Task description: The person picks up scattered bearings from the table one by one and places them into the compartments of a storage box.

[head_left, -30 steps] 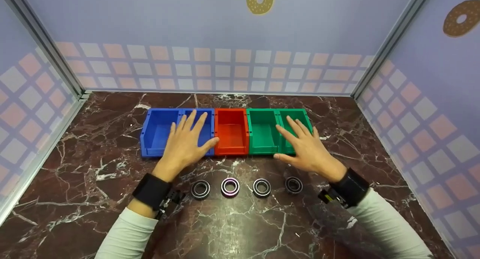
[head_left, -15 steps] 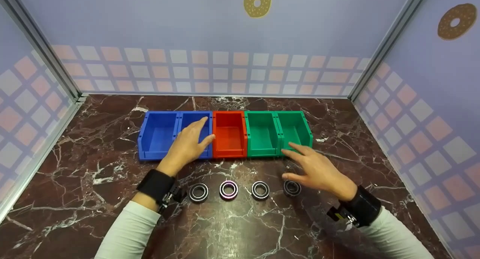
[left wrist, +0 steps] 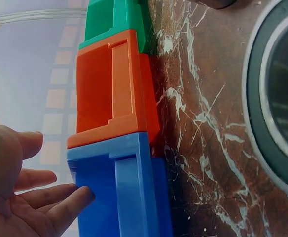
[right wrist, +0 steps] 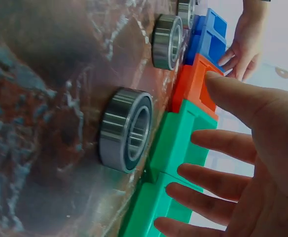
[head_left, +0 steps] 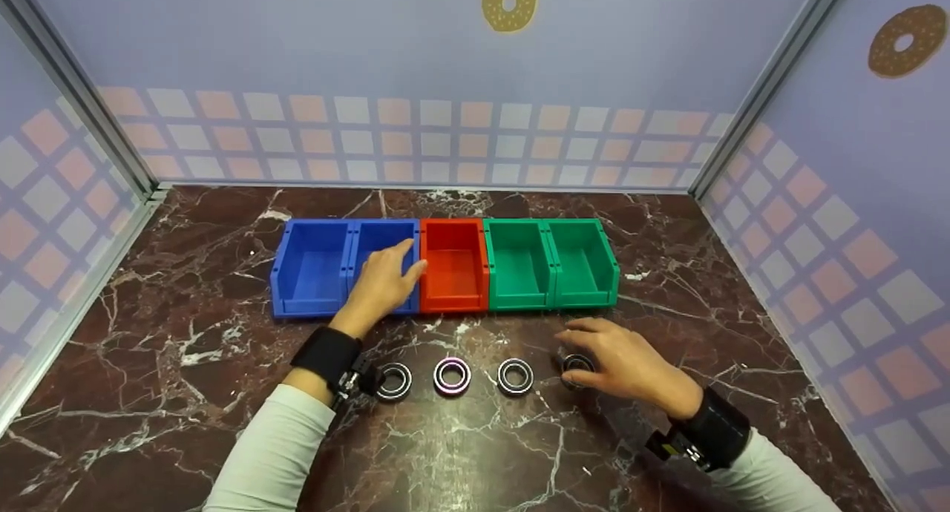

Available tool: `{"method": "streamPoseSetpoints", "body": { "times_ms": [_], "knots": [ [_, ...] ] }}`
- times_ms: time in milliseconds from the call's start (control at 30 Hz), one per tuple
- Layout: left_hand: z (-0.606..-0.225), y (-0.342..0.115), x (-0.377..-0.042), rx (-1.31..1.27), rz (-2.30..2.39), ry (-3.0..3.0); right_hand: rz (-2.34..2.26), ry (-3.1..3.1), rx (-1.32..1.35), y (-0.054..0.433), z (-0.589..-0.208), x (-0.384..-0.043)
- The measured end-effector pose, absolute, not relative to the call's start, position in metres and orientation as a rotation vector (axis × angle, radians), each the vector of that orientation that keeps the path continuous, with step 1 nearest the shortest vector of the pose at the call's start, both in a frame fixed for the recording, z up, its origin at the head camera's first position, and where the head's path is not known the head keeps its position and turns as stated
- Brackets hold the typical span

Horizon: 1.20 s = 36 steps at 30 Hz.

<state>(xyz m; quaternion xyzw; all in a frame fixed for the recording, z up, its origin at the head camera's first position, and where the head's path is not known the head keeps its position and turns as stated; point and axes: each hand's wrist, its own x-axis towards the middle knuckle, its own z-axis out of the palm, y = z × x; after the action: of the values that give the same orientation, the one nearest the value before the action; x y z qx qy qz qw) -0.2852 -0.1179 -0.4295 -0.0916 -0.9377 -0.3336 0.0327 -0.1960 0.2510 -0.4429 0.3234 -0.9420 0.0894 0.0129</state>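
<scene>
The right hand [head_left: 627,360], fingers apart, is hovering by the bearing [head_left: 567,364] lying nearest the desk's right edge [head_left: 779,349]; the left hand [head_left: 380,282], fingers loosely apart, is hanging over a blue bin [head_left: 382,235]. The bearing (likely steel) is looking dense, stiff, slick, and is inviting a rim pinch.

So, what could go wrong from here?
1. The right hand partly hides the rightmost bearing in the head view; an off-centre grip might shove it.
2. The left wrist's camera mount overlaps the leftmost bearing from above; lowering that arm could knock it.
3. The left hand, at the inner blue bin, may nudge it.
</scene>
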Motion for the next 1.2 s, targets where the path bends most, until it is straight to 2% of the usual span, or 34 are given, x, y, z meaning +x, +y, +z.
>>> {"method": "streamPoseSetpoints", "body": {
  "times_ms": [467,1200],
  "knots": [
    [-0.437,-0.116,-0.293,-0.15,-1.152,-2.842,0.317,-2.965,1.101,0.251,-0.455,-0.195],
    [-0.448,-0.115,-0.297,-0.092,-1.257,-2.818,0.345,-2.931,1.224,0.251,-0.464,-0.197]
  ]
}}
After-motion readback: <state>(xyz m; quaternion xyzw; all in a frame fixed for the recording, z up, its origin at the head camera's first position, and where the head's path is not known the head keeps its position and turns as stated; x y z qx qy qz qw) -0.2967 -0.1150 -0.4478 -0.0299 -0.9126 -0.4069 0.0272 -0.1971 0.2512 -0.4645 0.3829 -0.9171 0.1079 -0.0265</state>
